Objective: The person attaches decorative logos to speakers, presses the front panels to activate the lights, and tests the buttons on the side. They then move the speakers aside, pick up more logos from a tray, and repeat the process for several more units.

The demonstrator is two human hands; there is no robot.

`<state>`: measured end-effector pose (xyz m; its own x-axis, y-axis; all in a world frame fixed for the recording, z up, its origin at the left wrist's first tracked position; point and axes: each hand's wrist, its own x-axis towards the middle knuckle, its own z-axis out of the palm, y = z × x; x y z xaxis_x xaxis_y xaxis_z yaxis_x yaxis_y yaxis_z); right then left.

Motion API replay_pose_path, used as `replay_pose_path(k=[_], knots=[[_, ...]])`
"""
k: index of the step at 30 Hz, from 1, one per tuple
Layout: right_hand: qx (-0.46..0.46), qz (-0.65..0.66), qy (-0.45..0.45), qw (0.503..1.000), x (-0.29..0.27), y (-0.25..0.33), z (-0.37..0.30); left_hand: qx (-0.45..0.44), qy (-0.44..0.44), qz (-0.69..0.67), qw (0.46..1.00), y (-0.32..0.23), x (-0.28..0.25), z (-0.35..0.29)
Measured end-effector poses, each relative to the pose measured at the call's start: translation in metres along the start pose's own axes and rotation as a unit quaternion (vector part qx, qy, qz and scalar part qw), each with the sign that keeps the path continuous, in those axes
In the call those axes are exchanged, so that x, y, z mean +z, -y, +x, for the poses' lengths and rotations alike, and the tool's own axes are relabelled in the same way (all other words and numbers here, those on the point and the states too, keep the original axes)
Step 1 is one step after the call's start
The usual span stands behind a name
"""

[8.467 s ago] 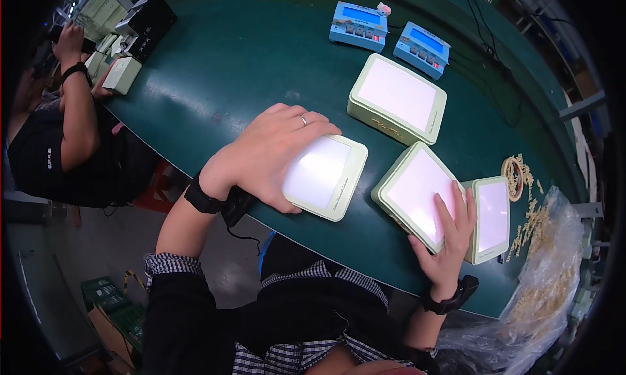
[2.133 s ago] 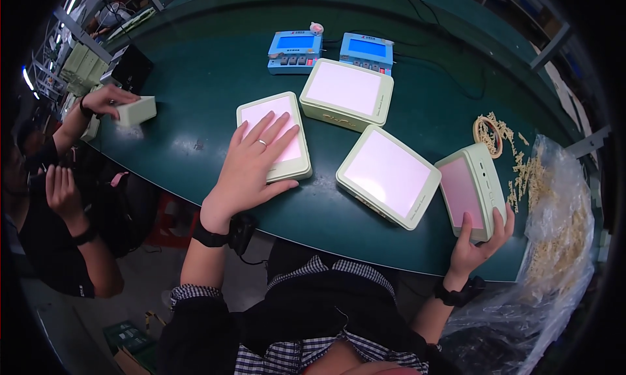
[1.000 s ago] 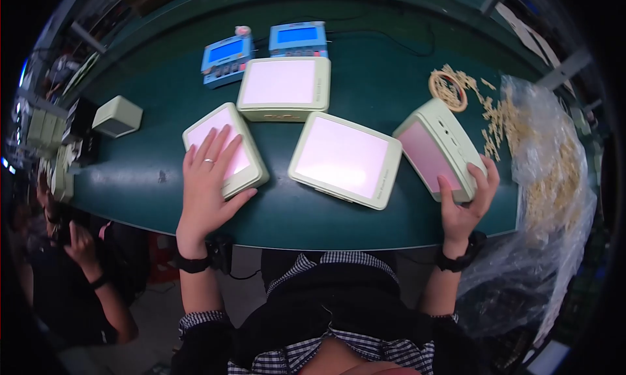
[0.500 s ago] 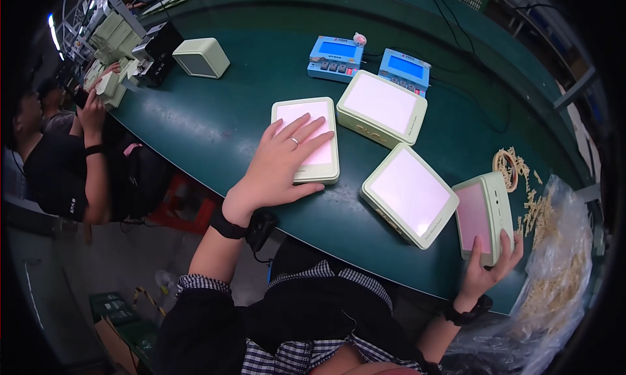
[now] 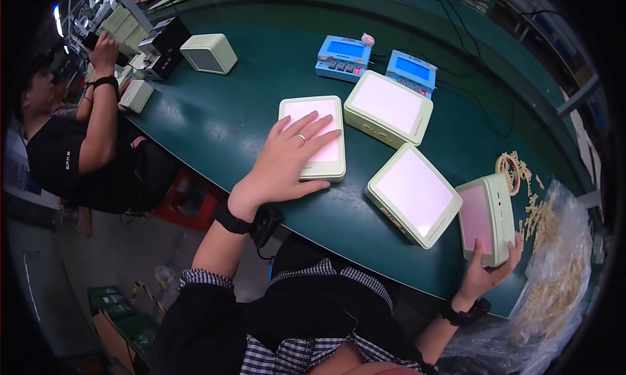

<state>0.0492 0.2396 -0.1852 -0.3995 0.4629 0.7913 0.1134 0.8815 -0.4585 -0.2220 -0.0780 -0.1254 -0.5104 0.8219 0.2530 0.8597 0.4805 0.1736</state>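
Pale green boxes with glowing white tops lie on the dark green desk [image 5: 215, 120]. The left hand [image 5: 287, 160] rests flat, fingers spread, on the nearest box [image 5: 323, 114], not clenched around it. The right hand [image 5: 486, 270] grips the lower end of a tilted box [image 5: 486, 212] at the desk's near edge. Two more boxes lie between and behind them [image 5: 414, 192] [image 5: 388, 104], just in front of two blue meters [image 5: 342, 54]. A clear plastic bag [image 5: 561, 277] sits at far right. Another person's arm [image 5: 101, 107] reaches up at far left.
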Motion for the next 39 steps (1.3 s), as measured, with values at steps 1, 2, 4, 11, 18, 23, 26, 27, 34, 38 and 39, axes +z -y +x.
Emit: replay_pose_path(k=[1,2,4,11,18,23,26,27,34,38,39], knots=[[0.004,-0.009,-0.002,1.000,0.000,0.002,0.000,0.010,0.002,-0.007,1.000,-0.002,0.003,0.004],[-0.007,0.002,0.000,1.000,0.004,0.002,0.002,0.021,0.006,-0.014,1.000,-0.001,0.003,0.004],[-0.020,0.005,0.003,1.000,0.010,0.005,0.009,-0.006,0.002,0.025,1.000,0.003,0.001,0.001],[0.006,0.029,0.018,0.999,0.011,0.001,0.009,-0.014,0.007,0.017,1.000,0.003,-0.002,0.005],[0.003,0.005,0.024,1.000,0.006,0.003,0.009,-0.009,0.008,0.012,1.000,0.000,0.001,0.006],[0.012,0.022,0.016,1.000,0.008,-0.002,0.007,-0.007,-0.004,0.004,1.000,0.000,0.002,0.005],[0.006,0.041,0.012,0.999,0.010,-0.004,0.007,-0.009,-0.006,0.008,1.000,0.002,0.003,0.004],[0.005,0.024,0.019,1.000,0.009,-0.002,0.009,-0.010,-0.007,0.010,1.000,0.003,0.002,0.004],[0.019,-0.088,0.132,0.987,-0.009,0.020,0.037,0.023,0.045,-0.049,0.998,0.006,-0.016,0.008],[0.018,-0.040,0.151,0.988,-0.004,0.014,0.040,-0.021,-0.012,-0.112,0.993,0.054,-0.047,0.000],[0.015,-0.057,0.150,0.987,-0.007,0.013,0.038,-0.044,-0.051,-0.134,0.989,0.070,-0.055,0.000]])
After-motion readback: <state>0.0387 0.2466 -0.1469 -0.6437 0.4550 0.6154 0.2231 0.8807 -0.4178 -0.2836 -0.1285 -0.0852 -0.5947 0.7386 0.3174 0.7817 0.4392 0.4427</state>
